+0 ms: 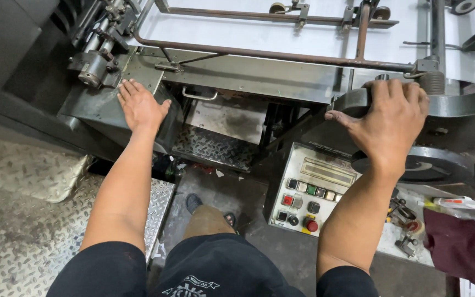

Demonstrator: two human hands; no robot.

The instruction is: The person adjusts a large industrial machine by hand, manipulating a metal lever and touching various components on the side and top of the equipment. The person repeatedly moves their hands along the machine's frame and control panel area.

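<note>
**Both hands braced on the press**

Head view: the left hand (138, 104) is laid flat, fingers spread, on the dark metal housing (92, 107) at the far left, beside a roller assembly (97, 52); nothing is gripped. The right hand (388, 121) is draped over the curved machine arm (457, 104) at the right, fingers curled loosely on its top edge, thumb out; a firm clamp cannot be confirmed. Below it, a control panel (309, 190) with coloured buttons is seen, untouched. White sheet (281, 36) lies far, under rusty rods (259, 54). Weight is best kept on fixed surfaces, fingers held clear of rollers and gaps, feet steady on the tread plate (12, 231).
</note>
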